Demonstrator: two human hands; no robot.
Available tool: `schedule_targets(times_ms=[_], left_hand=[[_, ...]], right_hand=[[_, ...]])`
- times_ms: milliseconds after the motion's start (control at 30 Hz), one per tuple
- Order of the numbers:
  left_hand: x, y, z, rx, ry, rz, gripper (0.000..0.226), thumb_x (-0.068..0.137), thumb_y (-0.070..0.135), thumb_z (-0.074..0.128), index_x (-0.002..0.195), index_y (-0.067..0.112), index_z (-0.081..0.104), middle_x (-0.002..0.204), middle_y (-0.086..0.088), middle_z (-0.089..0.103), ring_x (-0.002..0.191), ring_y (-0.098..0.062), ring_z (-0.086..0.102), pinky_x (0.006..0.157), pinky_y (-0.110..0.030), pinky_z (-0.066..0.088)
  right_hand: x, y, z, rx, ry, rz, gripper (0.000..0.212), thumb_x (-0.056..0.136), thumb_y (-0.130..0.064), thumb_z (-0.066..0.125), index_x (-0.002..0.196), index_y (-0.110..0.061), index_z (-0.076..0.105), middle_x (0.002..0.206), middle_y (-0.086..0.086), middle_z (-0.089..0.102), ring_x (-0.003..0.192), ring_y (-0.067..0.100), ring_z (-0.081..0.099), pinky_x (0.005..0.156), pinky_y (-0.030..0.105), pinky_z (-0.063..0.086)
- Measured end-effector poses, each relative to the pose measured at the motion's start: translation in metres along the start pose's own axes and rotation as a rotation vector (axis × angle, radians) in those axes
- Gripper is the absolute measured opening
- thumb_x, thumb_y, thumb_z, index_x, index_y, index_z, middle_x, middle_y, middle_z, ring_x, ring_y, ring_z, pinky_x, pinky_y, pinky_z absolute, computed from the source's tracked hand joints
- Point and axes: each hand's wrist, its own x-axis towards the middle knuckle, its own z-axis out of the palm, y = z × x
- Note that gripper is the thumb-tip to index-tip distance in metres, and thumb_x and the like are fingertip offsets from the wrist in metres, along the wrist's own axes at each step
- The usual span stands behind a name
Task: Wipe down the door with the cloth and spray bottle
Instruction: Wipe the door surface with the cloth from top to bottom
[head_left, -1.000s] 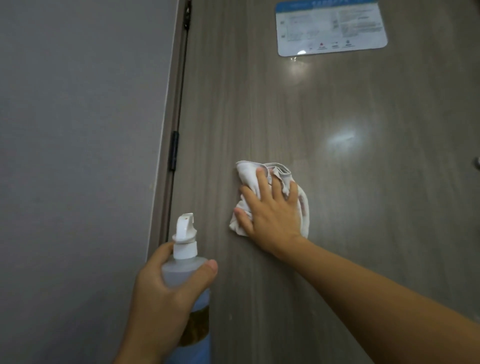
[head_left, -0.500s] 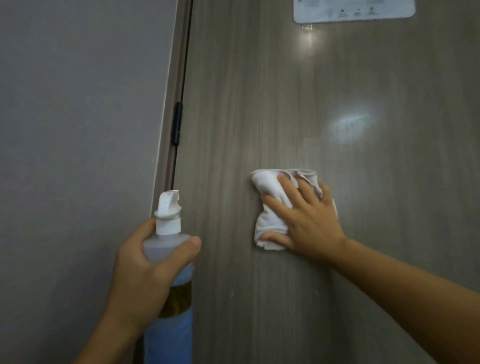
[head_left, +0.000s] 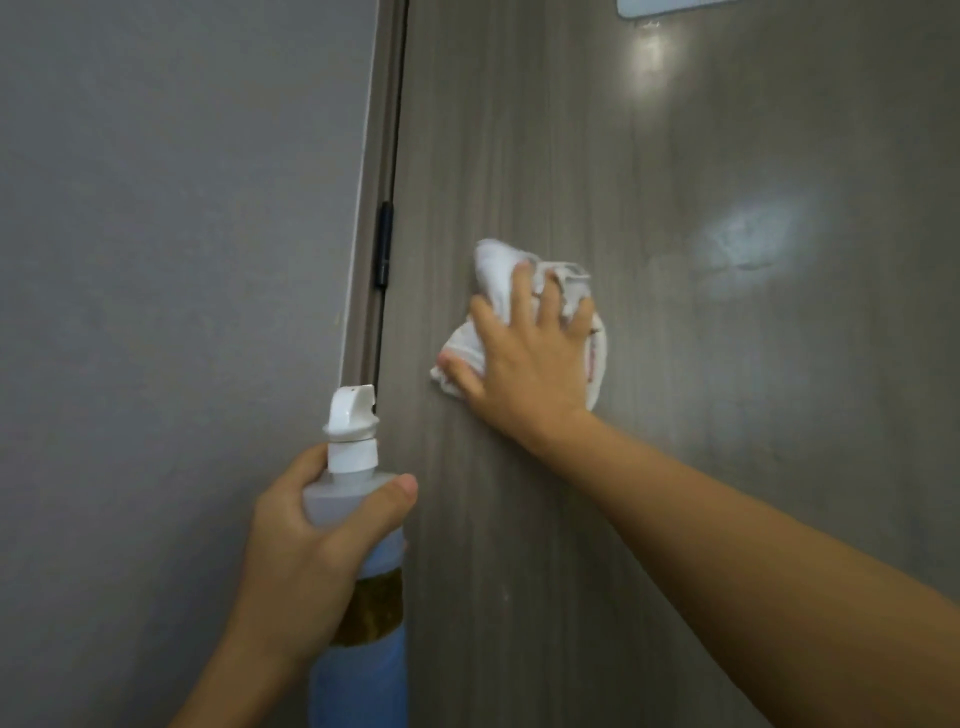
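Observation:
A grey-brown wood-grain door (head_left: 675, 493) fills the right of the view. My right hand (head_left: 530, 364) lies flat with spread fingers on a crumpled white cloth (head_left: 496, 267) and presses it against the door, a short way right of the hinge side. My left hand (head_left: 301, 561) grips the neck of a spray bottle (head_left: 358, 670), held upright at the lower left in front of the door frame. The bottle has a white nozzle, a clear shoulder, a brown band and a blue lower body; its nozzle faces the door.
A grey wall (head_left: 156, 260) takes up the left side. The door frame (head_left: 370, 208) and a black hinge (head_left: 383, 244) run between wall and door. The bottom edge of a white sign (head_left: 665, 6) shows at the top. Light glare marks the door's right half.
My right hand has slid the cloth left and a little up, closer to the hinge side. The left hand still holds the bottle in about the same spot.

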Motion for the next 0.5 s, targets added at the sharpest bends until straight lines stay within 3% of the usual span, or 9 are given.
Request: schedule_targets(times_ms=[133,267,367,433,500], left_hand=[[0.005,-0.002,-0.003,-0.003,0.039,-0.035,0.056,0.044,0.052,0.084,0.093,0.025,0.079,0.081,-0.015,0.077,0.084,-0.048,0.073,0.082,-0.067,0.059],[0.003,0.004,-0.004,-0.037,0.04,-0.056,0.056,0.041,0.047,0.086,0.095,0.033,0.081,0.083,-0.012,0.08,0.083,-0.042,0.075,0.087,-0.062,0.059],[0.0,0.009,0.0,-0.026,-0.01,-0.036,0.039,0.053,0.035,0.087,0.091,0.036,0.081,0.082,-0.008,0.08,0.081,-0.036,0.075,0.085,-0.061,0.06],[-0.002,0.007,0.002,-0.018,-0.039,-0.027,0.04,0.052,0.039,0.087,0.091,0.033,0.079,0.082,-0.007,0.079,0.077,-0.029,0.075,0.079,-0.058,0.062],[-0.005,0.002,0.003,-0.015,-0.042,-0.02,0.045,0.05,0.048,0.084,0.091,0.03,0.077,0.078,-0.007,0.076,0.071,-0.022,0.072,0.071,-0.046,0.064]], right_hand=[[-0.017,-0.023,0.006,0.034,-0.04,-0.255,0.072,0.087,-0.08,0.046,0.141,-0.033,0.055,0.168,0.02,0.023,0.148,0.044,0.028,0.115,0.068,0.013],[-0.031,-0.029,0.014,0.059,-0.055,-0.46,0.072,0.083,-0.082,0.056,0.133,-0.03,0.062,0.165,0.018,0.032,0.145,0.041,0.035,0.115,0.065,0.022],[-0.045,-0.016,0.013,0.01,-0.041,-0.612,0.073,0.081,-0.084,0.057,0.133,-0.033,0.063,0.162,0.017,0.039,0.142,0.04,0.04,0.115,0.061,0.026],[-0.059,-0.002,0.011,-0.012,-0.036,-0.661,0.072,0.083,-0.085,0.053,0.133,-0.034,0.063,0.161,0.016,0.04,0.142,0.039,0.042,0.115,0.059,0.027],[-0.07,0.018,0.009,-0.006,-0.011,-0.666,0.072,0.086,-0.086,0.049,0.133,-0.034,0.064,0.162,0.017,0.041,0.142,0.04,0.045,0.114,0.059,0.03]])
